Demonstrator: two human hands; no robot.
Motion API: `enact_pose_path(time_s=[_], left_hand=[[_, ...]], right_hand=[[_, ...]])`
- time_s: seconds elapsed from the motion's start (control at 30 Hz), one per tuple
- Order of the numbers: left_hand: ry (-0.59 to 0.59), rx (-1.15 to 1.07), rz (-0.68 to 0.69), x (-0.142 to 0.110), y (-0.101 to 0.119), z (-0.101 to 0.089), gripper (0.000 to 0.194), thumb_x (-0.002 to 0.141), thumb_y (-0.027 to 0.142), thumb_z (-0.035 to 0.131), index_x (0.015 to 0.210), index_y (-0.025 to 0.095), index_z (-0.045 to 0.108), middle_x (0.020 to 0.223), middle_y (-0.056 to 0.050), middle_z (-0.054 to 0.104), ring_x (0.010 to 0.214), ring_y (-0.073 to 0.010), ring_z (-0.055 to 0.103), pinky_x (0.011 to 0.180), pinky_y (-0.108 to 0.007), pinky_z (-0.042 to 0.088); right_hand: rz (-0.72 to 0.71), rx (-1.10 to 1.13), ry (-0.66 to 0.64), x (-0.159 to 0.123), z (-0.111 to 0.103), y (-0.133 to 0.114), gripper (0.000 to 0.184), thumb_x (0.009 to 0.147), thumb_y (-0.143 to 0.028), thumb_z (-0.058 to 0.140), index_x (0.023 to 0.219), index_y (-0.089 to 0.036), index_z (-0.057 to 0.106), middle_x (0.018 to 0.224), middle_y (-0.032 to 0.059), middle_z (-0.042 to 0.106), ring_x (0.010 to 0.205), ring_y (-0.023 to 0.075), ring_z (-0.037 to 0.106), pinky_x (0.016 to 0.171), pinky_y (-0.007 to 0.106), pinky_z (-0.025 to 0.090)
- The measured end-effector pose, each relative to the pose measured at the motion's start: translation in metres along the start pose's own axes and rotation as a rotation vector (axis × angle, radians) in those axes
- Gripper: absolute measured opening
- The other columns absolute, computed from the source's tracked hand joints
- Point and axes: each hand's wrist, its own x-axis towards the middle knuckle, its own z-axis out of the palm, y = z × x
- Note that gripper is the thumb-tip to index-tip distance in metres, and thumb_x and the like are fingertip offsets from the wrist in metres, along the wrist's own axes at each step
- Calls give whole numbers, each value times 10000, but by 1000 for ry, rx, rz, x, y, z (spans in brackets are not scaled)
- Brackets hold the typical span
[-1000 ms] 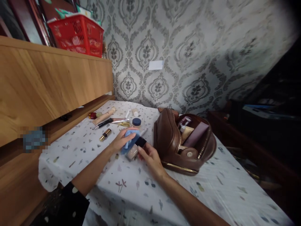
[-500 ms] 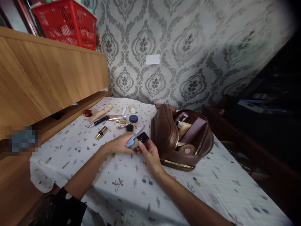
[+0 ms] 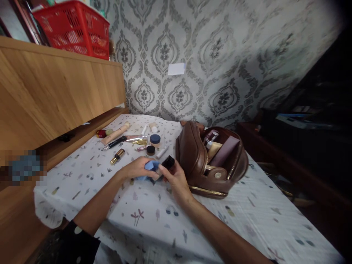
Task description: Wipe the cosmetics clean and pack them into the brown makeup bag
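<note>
Near the middle of the table, my left hand (image 3: 138,168) is closed around a blue cloth (image 3: 151,165). My right hand (image 3: 178,181) grips a black-capped cosmetic bottle (image 3: 168,161), its cap pointing away from me. The cloth is pressed against the lower part of the bottle, which my fingers partly hide. Just beyond my hands lie a slim white tube (image 3: 162,151), a small dark-lidded jar (image 3: 150,149) and a blue-lidded jar (image 3: 155,139). To the right stands an unzipped brown makeup bag (image 3: 192,154) with several cosmetics inside.
A gold and black lipstick (image 3: 117,156), a black tube (image 3: 115,143) and a beige tube (image 3: 117,134) lie on the left of the patterned tablecloth (image 3: 90,190). A wooden cabinet (image 3: 63,80) borders the left side, with a red basket (image 3: 74,31) on top.
The blue cloth has shifted and now bunches up around the bottle's lower part, with more of it showing. The bottle has turned in my right hand. The view has shifted slightly.
</note>
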Motion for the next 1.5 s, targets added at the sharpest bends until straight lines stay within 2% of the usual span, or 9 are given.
enact_pose_path(time_s=[0.2, 0.4, 0.67, 0.9, 1.0, 1.1, 1.2, 1.3, 1.5], left_hand=[[200, 119, 61, -1, 3, 1, 334, 762, 456, 720, 798, 134, 638, 693, 27, 563, 666, -128, 516, 613, -221, 397], [488, 137, 215, -8, 16, 11, 317, 899, 423, 587, 1021, 158, 710, 937, -43, 696, 845, -181, 628, 795, -279, 495], [371, 378, 459, -27, 16, 29, 252, 963, 238, 482, 1123, 182, 668, 1116, -100, 674, 1068, -214, 613, 962, -363, 479], [238, 803, 151, -55, 0, 13, 249, 967, 333, 474, 1088, 190, 638, 1057, -87, 643, 1029, -257, 560, 907, -404, 474], [181, 843, 56, -58, 7, 4, 573, 865, 571, 622, 1297, 202, 554, 1278, -121, 582, 1196, -324, 497, 994, -477, 432], [183, 752, 70, -57, 21, 0, 747, 839, 632, 626, 1414, 188, 455, 1437, -159, 473, 1343, -340, 402, 1104, -498, 351], [177, 618, 165, -51, 33, 6, 611, 887, 572, 596, 1354, 185, 518, 1400, -153, 518, 1332, -313, 437, 1112, -464, 362], [175, 510, 219, -43, 42, 20, 408, 923, 479, 573, 1217, 199, 606, 1198, -106, 649, 1101, -263, 605, 956, -403, 482], [348, 530, 343, -23, 55, 47, 284, 926, 406, 576, 1118, 199, 600, 1036, -74, 670, 958, -229, 637, 833, -354, 507]], right_hand=[[36, -18, 15, 2, -1, 6, 498, 657, -523, 819, 882, -198, 517, 682, -62, 549, 485, 80, 447, 436, 219, 384], [28, 25, -24, 4, -1, 6, 503, 629, -468, 842, 922, -201, 531, 719, -54, 564, 517, 87, 483, 461, 218, 422], [26, 56, -96, 1, -4, 4, 434, 632, -402, 834, 891, -207, 546, 797, -15, 587, 632, 123, 543, 524, 231, 472], [-13, 46, -113, 0, -2, -1, 432, 634, -405, 844, 846, -213, 520, 808, -18, 568, 602, 106, 496, 493, 222, 427], [-34, 49, -134, -2, -4, -8, 422, 640, -381, 853, 859, -215, 532, 841, -12, 587, 621, 107, 497, 521, 226, 436], [-59, 55, -190, -5, -8, -18, 403, 662, -361, 851, 886, -213, 550, 878, -5, 617, 637, 104, 498, 552, 227, 449], [-47, 56, -258, -12, -15, -30, 402, 681, -354, 848, 928, -215, 563, 914, -2, 633, 640, 100, 499, 559, 225, 454], [-21, 37, -289, -20, -21, -48, 415, 692, -370, 843, 961, -220, 564, 910, -8, 618, 652, 109, 511, 560, 230, 464], [-150, -209, -198, -31, -33, -90, 397, 749, -355, 802, 1027, -230, 549, 831, -28, 594, 696, 131, 559, 670, 258, 498]])
